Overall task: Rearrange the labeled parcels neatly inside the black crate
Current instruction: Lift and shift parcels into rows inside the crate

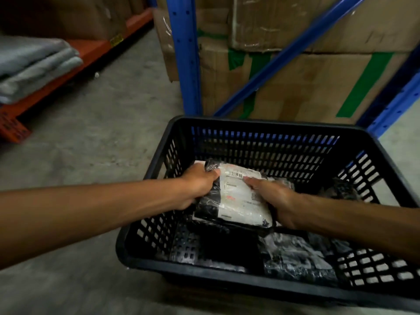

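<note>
Head view, single frame. Both hands were inside the black crate (261, 130), working on one labeled parcel (238, 201).

Left hand (200, 185): closed on the parcel's far-left corner, fingers curled around the black plastic edge, thumb side up. Contact was clear.

Right hand (272, 194): laid on the parcel's right side, fingertips (248, 179) pressed on the white label just below the barcode strip. The palm covered the parcel's right edge; whether the fingers wrapped under that edge could not be told, so the right grasp is recorded as undetermined.

Parcel: black poly bag with a large white label facing up, held between the two hands, in the left-centre part of the crate, its near edge tilted slightly toward the camera. Whether it was lifted free or resting on what lay below could not be told.

Relative to the held parcel:
- Just below its near edge, a dark flat parcel (229, 248) lay on the crate floor.
- To the near right, beneath the right forearm, a crinkled clear-wrapped black parcel (293, 258).
- Beyond the right hand, by the far-right wall, another dark wrapped parcel (343, 187), blurred.
- Under the left hand, a white corner (198, 162) showed; its source was unclear.

Behind the crate: blue rack uprights (185, 55) and taped cardboard boxes (306, 87). Concrete floor (91, 144) to the left.
</note>
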The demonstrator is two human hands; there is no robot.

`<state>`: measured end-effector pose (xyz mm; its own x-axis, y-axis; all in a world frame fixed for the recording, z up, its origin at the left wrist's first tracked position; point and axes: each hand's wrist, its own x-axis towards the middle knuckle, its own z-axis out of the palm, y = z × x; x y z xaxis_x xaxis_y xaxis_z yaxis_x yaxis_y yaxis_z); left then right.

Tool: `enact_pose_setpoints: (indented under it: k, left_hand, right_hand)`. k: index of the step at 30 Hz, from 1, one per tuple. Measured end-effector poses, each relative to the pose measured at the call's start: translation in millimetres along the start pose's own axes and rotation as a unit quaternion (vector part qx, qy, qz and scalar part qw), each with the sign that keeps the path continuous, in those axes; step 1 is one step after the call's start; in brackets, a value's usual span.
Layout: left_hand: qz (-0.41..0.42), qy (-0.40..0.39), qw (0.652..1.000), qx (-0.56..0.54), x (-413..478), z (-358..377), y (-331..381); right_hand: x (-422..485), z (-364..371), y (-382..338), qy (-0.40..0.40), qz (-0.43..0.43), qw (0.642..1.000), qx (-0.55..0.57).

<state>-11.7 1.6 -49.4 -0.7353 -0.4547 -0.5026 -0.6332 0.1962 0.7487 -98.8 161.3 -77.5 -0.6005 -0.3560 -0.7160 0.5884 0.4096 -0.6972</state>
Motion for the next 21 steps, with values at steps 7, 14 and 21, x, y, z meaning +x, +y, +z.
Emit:
enact_pose_setpoints:
  k: [7,14,21]
  left_hand:
    - [0.021,0.169,0.973,0.157,32,-9,6]
    - [-0.023,0.068,0.958,0.278,69,-30,12]
    - [0.072,0.113,0.924,0.358,63,-18,2]
  right_hand:
    - [26,38,-22,0.062,-0.130,0.989,-0.043]
    - [53,62,-27,0.046,-0.068,0.962,-0.260]
    - [65,0,-27,0.014,-0.137,0.954,-0.264]
